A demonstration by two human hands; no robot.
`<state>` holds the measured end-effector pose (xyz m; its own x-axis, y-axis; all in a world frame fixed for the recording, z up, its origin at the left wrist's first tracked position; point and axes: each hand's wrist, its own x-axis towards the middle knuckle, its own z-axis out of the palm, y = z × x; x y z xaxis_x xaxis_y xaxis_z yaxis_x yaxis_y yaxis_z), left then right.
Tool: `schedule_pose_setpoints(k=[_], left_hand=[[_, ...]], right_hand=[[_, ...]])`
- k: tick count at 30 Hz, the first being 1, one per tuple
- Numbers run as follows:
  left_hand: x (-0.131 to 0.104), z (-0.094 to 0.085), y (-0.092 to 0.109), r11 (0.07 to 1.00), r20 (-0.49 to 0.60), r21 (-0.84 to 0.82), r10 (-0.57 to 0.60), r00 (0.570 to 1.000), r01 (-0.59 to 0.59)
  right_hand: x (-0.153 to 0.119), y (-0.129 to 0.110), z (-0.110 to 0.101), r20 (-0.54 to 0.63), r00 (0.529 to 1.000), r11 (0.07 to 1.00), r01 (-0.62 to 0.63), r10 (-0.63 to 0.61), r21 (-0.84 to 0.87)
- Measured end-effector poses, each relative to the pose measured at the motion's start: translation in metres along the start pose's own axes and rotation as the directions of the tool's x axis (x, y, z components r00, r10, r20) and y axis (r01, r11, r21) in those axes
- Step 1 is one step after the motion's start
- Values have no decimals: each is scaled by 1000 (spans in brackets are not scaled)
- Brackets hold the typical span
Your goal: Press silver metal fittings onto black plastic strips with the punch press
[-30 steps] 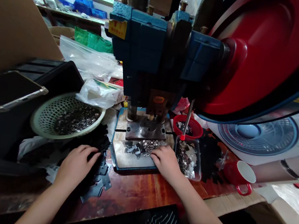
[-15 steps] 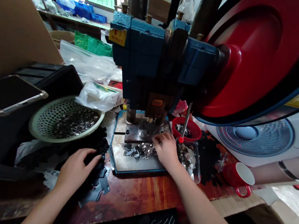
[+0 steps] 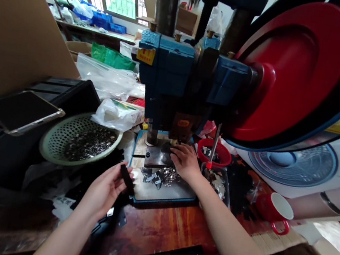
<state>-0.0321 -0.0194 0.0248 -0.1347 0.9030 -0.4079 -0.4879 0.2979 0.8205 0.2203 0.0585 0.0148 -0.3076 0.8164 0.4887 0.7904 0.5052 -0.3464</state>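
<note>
A blue press (image 3: 169, 71) with a big red wheel (image 3: 295, 79) stands over a metal base plate (image 3: 149, 191). My left hand (image 3: 106, 188) is raised at the plate's left edge, its fingers closed on a dark flat piece (image 3: 127, 178). On the die block (image 3: 155, 156) beneath the press head lies my right hand (image 3: 186, 161), its fingertips close to the die; what they hold, if anything, is hidden. Small shiny bits (image 3: 170, 176) and some cut metal pieces (image 3: 155, 178) are scattered on the plate in front of the die.
A pale green basket (image 3: 52, 140) of small metal bits stands left, beside a phone (image 3: 22, 111). Right of the plate are a red basket (image 3: 225, 155), a clear tray (image 3: 228, 194) of metal pieces, a red mug (image 3: 266, 206) and a fan (image 3: 300, 164).
My left hand has risen from the dark pile toward the plate and now holds a dark piece. My right hand has moved slightly farther in at the die. The camera view has shifted.
</note>
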Motion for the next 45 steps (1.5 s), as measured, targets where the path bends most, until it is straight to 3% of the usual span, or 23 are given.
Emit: schedule_pose_setpoints(k=[6,11,14,19,24,27,29,32,34,35,37,39,42,45], left_hand=[[-6,25,1,997,153,-52,-46,987,55],[-11,36,-1,988,235,-101,-90,968,116],[-14,40,-1,978,277,-140,-114,954,157],[-18,45,-4,955,347,-199,-140,927,219],[-22,49,-9,952,343,-199,-154,927,232],[-22,51,-13,976,293,-132,-131,947,175],[-21,53,-16,994,244,-56,-82,966,99],[-20,55,-19,997,183,69,10,983,-23],[-21,56,-19,991,171,121,35,985,-56],[-21,57,-19,990,167,133,33,985,-56],[-23,58,-18,989,158,141,16,987,-38],[-24,58,-18,987,153,155,4,988,-28],[-24,57,-18,973,182,219,31,983,-72],[-17,60,-19,898,231,382,135,964,-218]], right_hand=[[-3,-1,2,-85,996,980,2,15,199],[-20,-35,-17,-90,988,954,-98,129,283],[-34,-61,-27,-36,999,937,-8,22,350],[-50,-83,-26,-80,989,933,147,-128,327],[-53,-84,-20,-116,977,944,206,-181,258],[-53,-88,-20,-135,990,903,99,-46,418],[-52,-90,-20,-64,978,786,-120,199,606],[-48,-89,-18,229,840,366,-438,492,821],[-45,-87,-18,383,767,84,-490,515,868],[-44,-85,-18,420,752,-6,-484,508,875],[-44,-84,-19,441,746,-85,-464,500,882],[-44,-83,-20,428,755,-64,-459,498,886],[-48,-80,-18,380,786,50,-460,487,887],[-48,-71,-13,252,837,316,-436,485,842]])
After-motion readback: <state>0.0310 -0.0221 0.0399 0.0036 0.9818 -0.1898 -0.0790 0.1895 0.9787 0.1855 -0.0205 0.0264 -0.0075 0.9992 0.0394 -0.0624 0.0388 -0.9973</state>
